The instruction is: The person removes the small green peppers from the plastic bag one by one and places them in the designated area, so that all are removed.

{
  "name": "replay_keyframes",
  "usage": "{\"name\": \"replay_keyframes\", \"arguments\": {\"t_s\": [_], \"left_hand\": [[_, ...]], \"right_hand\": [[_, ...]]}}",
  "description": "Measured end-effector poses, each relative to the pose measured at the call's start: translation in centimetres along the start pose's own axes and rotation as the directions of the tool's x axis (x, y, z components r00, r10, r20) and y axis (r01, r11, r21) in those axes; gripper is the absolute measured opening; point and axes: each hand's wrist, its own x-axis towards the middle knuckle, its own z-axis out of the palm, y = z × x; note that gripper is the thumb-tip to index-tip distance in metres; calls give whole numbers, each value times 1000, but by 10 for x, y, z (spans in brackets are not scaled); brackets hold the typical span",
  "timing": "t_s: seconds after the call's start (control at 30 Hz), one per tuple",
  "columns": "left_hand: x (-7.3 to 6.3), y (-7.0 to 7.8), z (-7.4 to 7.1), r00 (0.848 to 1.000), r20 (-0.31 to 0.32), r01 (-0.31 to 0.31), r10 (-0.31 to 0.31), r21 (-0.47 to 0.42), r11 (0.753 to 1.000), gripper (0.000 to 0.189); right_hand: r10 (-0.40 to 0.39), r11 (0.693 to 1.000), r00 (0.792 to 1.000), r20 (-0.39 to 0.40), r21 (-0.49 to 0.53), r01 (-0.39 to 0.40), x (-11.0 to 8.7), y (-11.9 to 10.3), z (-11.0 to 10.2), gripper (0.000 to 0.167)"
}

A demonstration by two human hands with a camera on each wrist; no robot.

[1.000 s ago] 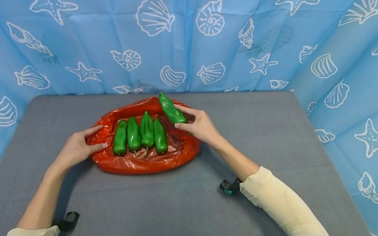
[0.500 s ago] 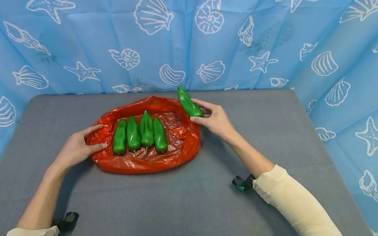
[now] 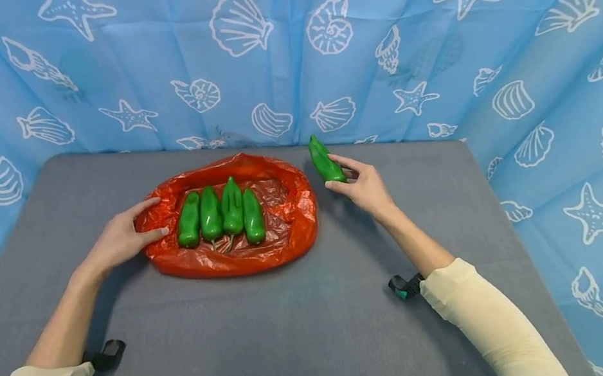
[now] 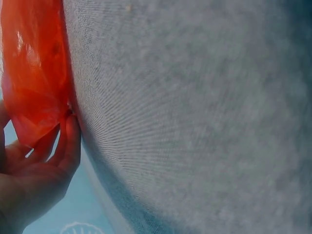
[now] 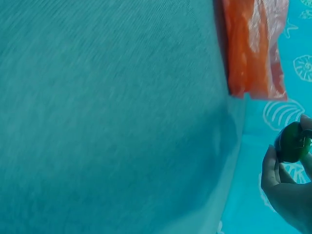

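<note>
In the head view my right hand (image 3: 364,187) holds a long green pepper (image 3: 325,160) by its lower end, just right of the red plastic bag (image 3: 305,213). The pepper hangs above the table, tip pointing away, and its end shows dark between the fingers in the right wrist view (image 5: 291,142). My left hand (image 3: 121,239) grips the bag's left edge, thumb and index finger over the rim. In the left wrist view the fingers bend against the bag's end (image 4: 36,87). Several more green peppers (image 3: 231,206) lie side by side inside the open bag.
A grey cloth-covered table (image 3: 243,346) lies under everything. Behind it and along the right hangs a blue curtain (image 3: 280,42) with white shell and starfish prints. Black straps (image 3: 105,355) sit at both wrists.
My right hand has carried the pepper rightward, from over the bag's right part to beyond its rim. The left hand and the other peppers have stayed in place.
</note>
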Motion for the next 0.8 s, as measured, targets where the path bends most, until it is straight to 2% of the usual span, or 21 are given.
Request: {"name": "replay_keyframes", "arguments": {"t_s": [0.57, 0.67, 0.8], "left_hand": [[-2, 1, 0, 1000, -2, 9, -9, -3, 1000, 73], [-2, 1, 0, 1000, -1, 14, -14, -2, 1000, 73], [-1, 2, 0, 1000, -5, 9, -9, 7, 1000, 71]], "right_hand": [[42, 993, 996, -83, -106, -51, 12, 23, -14, 59], [59, 992, 994, -89, -103, -68, 15, 26, -16, 59], [102, 993, 990, -96, -52, -107, 18, 34, -18, 59]]}}
